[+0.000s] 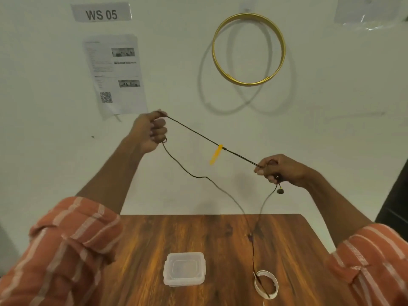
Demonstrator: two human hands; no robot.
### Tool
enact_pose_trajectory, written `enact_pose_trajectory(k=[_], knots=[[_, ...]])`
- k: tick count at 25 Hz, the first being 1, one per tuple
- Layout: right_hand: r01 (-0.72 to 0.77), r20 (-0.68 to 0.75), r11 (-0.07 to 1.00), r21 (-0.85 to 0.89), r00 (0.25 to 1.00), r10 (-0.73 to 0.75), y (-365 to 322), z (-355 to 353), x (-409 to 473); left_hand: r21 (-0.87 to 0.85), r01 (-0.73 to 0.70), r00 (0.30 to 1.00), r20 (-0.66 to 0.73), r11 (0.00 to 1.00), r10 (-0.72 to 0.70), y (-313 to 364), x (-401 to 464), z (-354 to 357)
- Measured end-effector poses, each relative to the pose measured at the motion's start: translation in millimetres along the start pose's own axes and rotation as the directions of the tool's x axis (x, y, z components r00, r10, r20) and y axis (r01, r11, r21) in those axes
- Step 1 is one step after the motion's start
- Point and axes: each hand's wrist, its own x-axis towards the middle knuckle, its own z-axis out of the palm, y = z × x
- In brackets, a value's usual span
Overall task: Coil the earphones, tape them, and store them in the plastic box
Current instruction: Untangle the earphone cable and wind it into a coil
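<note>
Wooden table [154, 239] carries the closed plastic box [184, 268] and tape roll [266, 284]. Above, left hand [149, 131] and right hand [280, 170] each pinch the earphones [212, 141] taut; loops should be kept even and small.

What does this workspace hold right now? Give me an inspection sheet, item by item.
Surface: wooden table, wall behind.
Job's things: earphones stretched between both hands, yellow tag on the cord; plastic box with lid on; tape roll on the table.
Clutter: nothing seen.
Grippers: left hand and right hand each grip the cord.
Cables: slack cord hangs down into the tape roll.
Surroundings: gold hoop, WS 05 sign, printed sheet.
</note>
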Motion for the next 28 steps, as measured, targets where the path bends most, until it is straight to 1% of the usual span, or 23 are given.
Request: enact_pose_trajectory(k=[2, 6, 7, 9, 10, 11, 12, 13, 14, 15, 16, 17, 18, 19, 20, 21, 22, 23, 24, 25, 26, 27, 28], knots=[[-0.025, -0.008, 1.000, 0.004, 1.000, 0.025, 23, 0, -6, -0.068, -0.038, 0.995, -0.092, 0.997, 0.031, 23, 3, -4], [-0.017, -0.082, 0.986, 0.168, 0.996, 0.031, 65, 14, -11, -0.081, -0.145, 0.955, -0.272, 0.986, 0.118, 58, 6, 4], [-0.008, -0.099, 0.987, 0.161, 0.995, 0.025, 75, 19, -12, -0.106, -0.170, 0.942, -0.310, 0.980, 0.130, 65, 7, 6], [-0.008, -0.123, 0.997, 0.079, 0.992, 0.017, 90, 31, -16, -0.155, -0.199, 0.911, -0.393, 0.968, 0.124, 77, 6, 9], [-0.002, -0.165, 0.999, 0.041, 0.986, 0.009, 96, 35, -18, -0.147, -0.210, 0.889, -0.440, 0.967, 0.126, 83, 5, 9], [0.002, -0.236, 0.999, 0.038, 0.972, 0.007, 103, 39, -19, -0.094, -0.220, 0.858, -0.492, 0.971, 0.146, 87, 3, 9], [0.011, -0.299, 0.994, 0.107, 0.954, 0.021, 108, 41, -19, 0.008, -0.217, 0.819, -0.543, 0.976, 0.186, 89, 3, 8], [0.029, -0.342, 0.960, 0.278, 0.937, 0.071, 110, 43, -20, 0.134, -0.190, 0.780, -0.580, 0.972, 0.233, 88, 2, 8], [0.070, -0.359, 0.857, 0.511, 0.923, 0.138, 111, 44, -21, 0.250, -0.147, 0.753, -0.599, 0.957, 0.272, 85, 3, 7], [0.104, -0.335, 0.706, 0.700, 0.921, 0.197, 114, 45, -20, 0.334, -0.107, 0.741, -0.601, 0.937, 0.299, 80, 4, 6], [0.106, -0.295, 0.576, 0.811, 0.923, 0.246, 115, 45, -20, 0.394, -0.081, 0.747, -0.584, 0.916, 0.318, 75, 5, 5], [0.064, -0.253, 0.511, 0.857, 0.917, 0.309, 117, 46, -19, 0.439, -0.072, 0.777, -0.538, 0.896, 0.326, 72, 6, 4], [0.001, -0.233, 0.518, 0.855, 0.894, 0.382, 121, 47, -17, 0.470, -0.081, 0.831, -0.454, 0.879, 0.320, 69, 6, 4], [-0.079, -0.254, 0.597, 0.798, 0.854, 0.453, 128, 49, -17, 0.488, -0.095, 0.896, -0.339, 0.868, 0.288, 68, 6, 8], [-0.195, -0.293, 0.712, 0.675, 0.815, 0.500, 134, 51, -16, 0.511, -0.102, 0.947, -0.212, 0.854, 0.240, 69, 5, 13], [-0.337, -0.329, 0.810, 0.481, 0.787, 0.523, 136, 55, -14, 0.555, -0.110, 0.977, -0.093, 0.825, 0.193, 70, 2, 19], [-0.448, -0.366, 0.848, 0.284, 0.766, 0.528, 134, 61, -13, 0.620, -0.125, 0.988, 0.006, 0.774, 0.154, 70, 0, 26], [-0.509, -0.397, 0.851, 0.127, 0.760, 0.514, 127, 68, -11, 0.690, -0.145, 0.989, 0.082, 0.709, 0.122, 69, -1, 36], [-0.496, -0.440, 0.867, 0.043, 0.770, 0.462, 113, 74, -8, 0.752, -0.168, 0.985, 0.144, 0.637, 0.090, 67, -2, 47], [-0.392, -0.487, 0.920, 0.018, 0.800, 0.350, 90, 79, -5, 0.802, -0.192, 0.979, 0.198, 0.565, 0.052, 65, -3, 58], [-0.222, -0.522, 0.974, 0.042, 0.826, 0.211, 58, 85, -3, 0.838, -0.217, 0.970, 0.245, 0.500, 0.010, 61, -5, 70], [-0.036, -0.521, 0.995, 0.095, 0.850, 0.080, 23, 89, 0, 0.860, -0.239, 0.959, 0.282, 0.451, -0.029, 57, -7, 80], [0.128, -0.470, 0.980, 0.154, 0.881, -0.042, -16, 91, 3, 0.870, -0.255, 0.950, 0.306, 0.422, -0.057, 53, -8, 88]])
